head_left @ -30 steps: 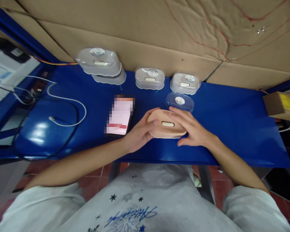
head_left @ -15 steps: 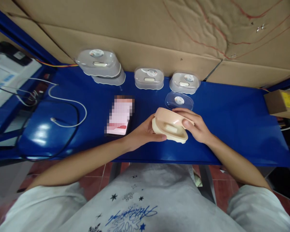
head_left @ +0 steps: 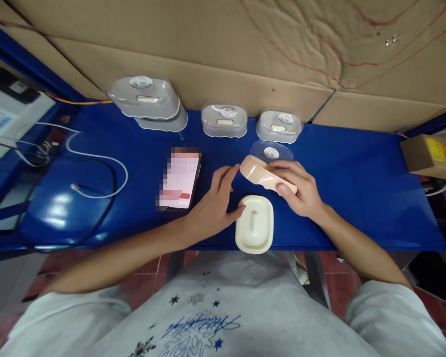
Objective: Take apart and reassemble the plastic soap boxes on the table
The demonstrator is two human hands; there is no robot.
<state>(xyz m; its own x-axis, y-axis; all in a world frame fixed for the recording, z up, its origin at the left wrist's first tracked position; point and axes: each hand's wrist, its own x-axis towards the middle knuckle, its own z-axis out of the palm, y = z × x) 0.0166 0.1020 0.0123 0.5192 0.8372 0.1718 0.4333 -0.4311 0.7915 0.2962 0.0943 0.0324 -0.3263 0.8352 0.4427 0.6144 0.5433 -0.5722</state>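
My right hand [head_left: 301, 191] grips a peach-coloured oval plastic shell [head_left: 260, 172] by its right end, tilted above the table. My left hand [head_left: 217, 203] is open with fingers apart. Its fingertips come close to the shell's left end; whether they touch it I cannot tell. Below the shell, a cream plastic dish [head_left: 256, 238] with rounded corners and a raised bar inside lies at the table's front edge. My left thumb tip is at the dish's upper left rim. Just behind the shell lies a clear plastic lid [head_left: 258, 147] with a round sticker, partly covered.
Clear-lidded oval boxes [head_left: 225, 119] stand along the cardboard wall [head_left: 193, 59], with a stacked pair [head_left: 143, 96] at the left. A phone [head_left: 180, 178] lies left of my hands on the blue table [head_left: 349, 188]. Cables [head_left: 113, 157] spread at the left; a carton [head_left: 418, 156] sits far right.
The cream dish has left my left hand and now lies at the table's front edge. My left hand has opened. The peach shell, still in my right hand, is apart from the dish.
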